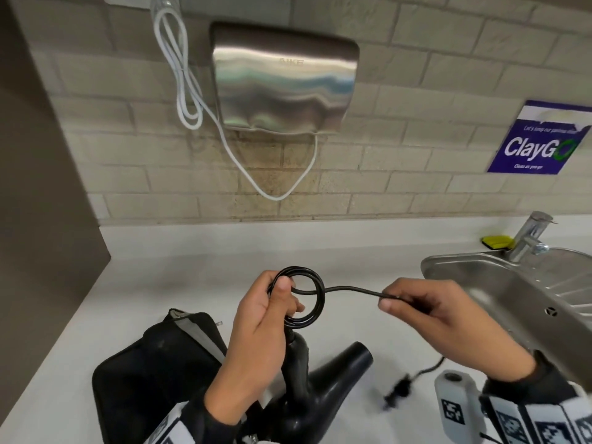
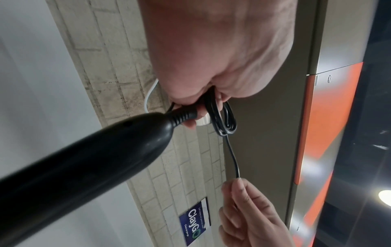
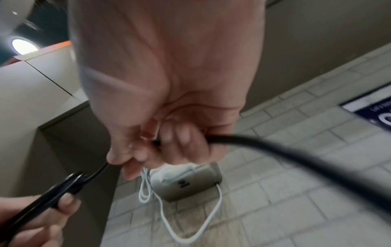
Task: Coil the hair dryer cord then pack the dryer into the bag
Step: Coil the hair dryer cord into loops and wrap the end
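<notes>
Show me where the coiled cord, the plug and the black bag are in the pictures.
coiled cord (image 1: 315, 291): head view, right side of the loops held by the left hand.
plug (image 1: 398, 390): head view, blurred body on the counter.
black bag (image 1: 150, 373): head view, top face.

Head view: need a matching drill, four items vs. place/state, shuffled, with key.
Items:
1. cord coil
2. plug
3. bag
4. sponge

Places/states:
A. behind the sink, by the faucet
B. on the counter, left of the hair dryer
C. gripped in the left hand
D. dangling below the right hand

Pairs: 1-C, 2-D, 3-B, 4-A
</notes>
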Demonstrator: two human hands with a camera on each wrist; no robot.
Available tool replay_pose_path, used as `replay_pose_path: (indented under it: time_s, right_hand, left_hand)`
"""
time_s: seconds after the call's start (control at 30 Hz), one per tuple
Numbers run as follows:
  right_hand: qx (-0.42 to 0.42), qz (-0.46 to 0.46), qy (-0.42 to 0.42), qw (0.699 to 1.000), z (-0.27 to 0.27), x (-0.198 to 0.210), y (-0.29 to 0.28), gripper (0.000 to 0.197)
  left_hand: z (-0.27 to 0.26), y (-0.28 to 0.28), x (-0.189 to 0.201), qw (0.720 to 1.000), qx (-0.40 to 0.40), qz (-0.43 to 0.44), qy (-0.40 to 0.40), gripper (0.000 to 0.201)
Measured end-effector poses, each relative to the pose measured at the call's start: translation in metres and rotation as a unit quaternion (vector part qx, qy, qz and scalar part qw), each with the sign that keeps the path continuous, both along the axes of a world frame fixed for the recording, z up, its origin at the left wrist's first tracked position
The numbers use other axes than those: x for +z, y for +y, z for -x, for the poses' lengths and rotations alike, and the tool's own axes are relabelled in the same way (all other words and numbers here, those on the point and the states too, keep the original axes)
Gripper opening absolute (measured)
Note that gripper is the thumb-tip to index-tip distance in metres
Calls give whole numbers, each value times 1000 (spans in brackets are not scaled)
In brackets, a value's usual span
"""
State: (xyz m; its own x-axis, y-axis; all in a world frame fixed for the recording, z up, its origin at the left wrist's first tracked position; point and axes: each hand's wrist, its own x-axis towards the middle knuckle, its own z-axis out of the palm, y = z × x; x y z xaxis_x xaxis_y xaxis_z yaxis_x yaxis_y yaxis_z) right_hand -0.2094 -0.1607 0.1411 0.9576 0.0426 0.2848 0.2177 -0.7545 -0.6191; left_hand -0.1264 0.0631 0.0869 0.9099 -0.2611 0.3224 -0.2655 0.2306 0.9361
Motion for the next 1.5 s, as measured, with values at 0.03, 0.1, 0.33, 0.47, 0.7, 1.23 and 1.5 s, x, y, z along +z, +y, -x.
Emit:
replay_pose_path:
  time_s: [0.03,0.1,0.33,0.47,0.7,1.23,1.5]
  right_hand:
    - [-4,7,-13,1000,1,5,0,18]
    - [-14,14,-27,999,1,9,0,19]
    - [0,-35,-27,999,-8,-11,31,21]
    - [-16,-73,-79,994,-15,-17,60,28]
    - [-72,70,-234,967,-29,-31,92,25]
    - [-74,-74,18,994,-23,-10,111,30]
    - [-16,-174,-7,985,-9,-18,94,22]
  left_hand:
    - [0,-1,1,1000,0,2,3,28]
    - [0,-2,1,1000,5,3,-2,30]
    - [-2,-7,-2,997,39,-45,-48,28]
    - [4,-12,0,994,55,-73,-61,26]
    - [3,-13,6,992,73,-80,-67,25]
    - [6,-11,9,992,61,-77,-83,22]
    - [1,-12,6,984,80,-124,-101,25]
